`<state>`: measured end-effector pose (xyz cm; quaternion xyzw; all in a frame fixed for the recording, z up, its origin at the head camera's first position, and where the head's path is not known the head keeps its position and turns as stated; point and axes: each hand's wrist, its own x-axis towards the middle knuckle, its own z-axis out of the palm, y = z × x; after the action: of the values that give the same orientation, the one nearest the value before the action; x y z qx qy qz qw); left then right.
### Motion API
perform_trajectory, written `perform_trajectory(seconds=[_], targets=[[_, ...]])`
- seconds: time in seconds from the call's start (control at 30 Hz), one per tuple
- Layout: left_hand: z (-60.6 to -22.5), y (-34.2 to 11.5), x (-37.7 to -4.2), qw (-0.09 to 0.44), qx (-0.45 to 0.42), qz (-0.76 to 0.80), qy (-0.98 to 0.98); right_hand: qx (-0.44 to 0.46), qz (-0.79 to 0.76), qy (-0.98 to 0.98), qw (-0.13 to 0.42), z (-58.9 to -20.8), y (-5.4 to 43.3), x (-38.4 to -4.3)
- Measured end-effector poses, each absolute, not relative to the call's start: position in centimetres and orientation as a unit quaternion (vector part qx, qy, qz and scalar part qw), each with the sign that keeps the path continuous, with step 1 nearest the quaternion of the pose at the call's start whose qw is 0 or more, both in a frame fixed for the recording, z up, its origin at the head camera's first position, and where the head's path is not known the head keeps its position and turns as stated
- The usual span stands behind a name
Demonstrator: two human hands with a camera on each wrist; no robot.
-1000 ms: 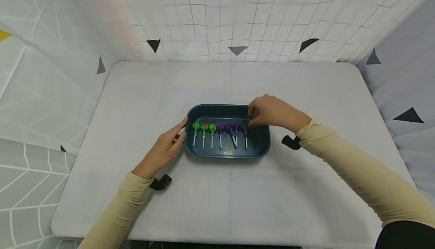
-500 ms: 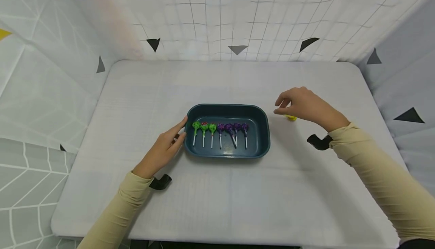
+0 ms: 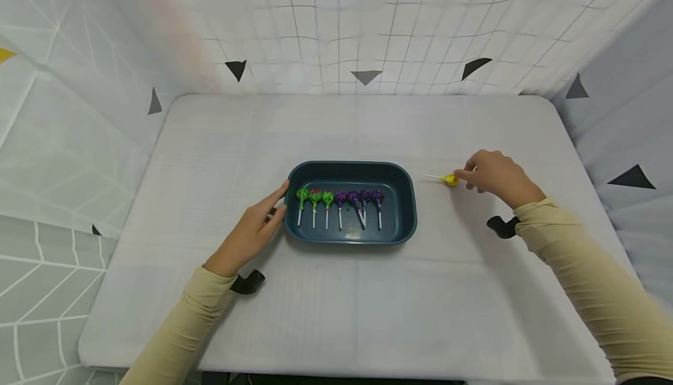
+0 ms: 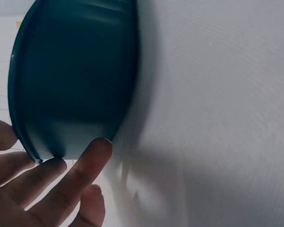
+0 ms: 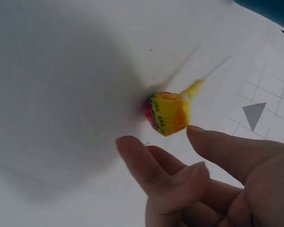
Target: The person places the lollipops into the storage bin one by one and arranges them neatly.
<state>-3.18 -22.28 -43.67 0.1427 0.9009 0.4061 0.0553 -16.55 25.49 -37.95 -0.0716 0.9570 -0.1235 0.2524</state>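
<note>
A dark teal tray [image 3: 402, 215] holds a row of lollipops, with 3 green lollipops [image 3: 328, 198] on the left and several purple lollipops [image 3: 353, 198] beside them, sticks toward the person. Against the tray's left end rests the left hand [image 3: 247, 236]; in the left wrist view its extended fingertips [image 4: 98, 147] touch the end wall. Right of the tray, one yellow lollipop [image 3: 450, 180] lies on the cloth, its stick pointing left. The right hand [image 3: 496, 177] hovers at its candy end. In the right wrist view, thumb and fingers are spread apart near the yellow wrapper [image 5: 173, 113], not gripping it.
A white cloth [image 3: 357, 303] covers the table. Behind it stands a white sheet [image 3: 336, 28] with grid lines and dark triangles, and more sheets hang at both sides. Black wrist-camera mounts [image 3: 248, 281] stick out under the wrists.
The right hand has moved from the tray's right end out to the yellow lollipop, which has come into view. The left hand and the lollipops in the tray have stayed put.
</note>
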Motion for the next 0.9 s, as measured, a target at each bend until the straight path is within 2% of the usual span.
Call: perform_trajectory(seconds=[0.33, 0.6, 0.9], targets=[[-43.7, -22.4, -3.2, 0.061, 0.139, 0.406, 0.901, -0.077, -0.152, 0.956, 0.241, -39.2, 24.6, -16.9], [-43.7, -22.4, -3.2, 0.061, 0.141, 0.411, 0.899, -0.133, -0.171, 0.956, 0.197, -39.8, 23.5, -16.8], [-43.6, -22.4, -3.2, 0.063, 0.138, 0.409, 0.900, -0.186, -0.179, 0.946, 0.197, -39.8, 23.0, -16.6]])
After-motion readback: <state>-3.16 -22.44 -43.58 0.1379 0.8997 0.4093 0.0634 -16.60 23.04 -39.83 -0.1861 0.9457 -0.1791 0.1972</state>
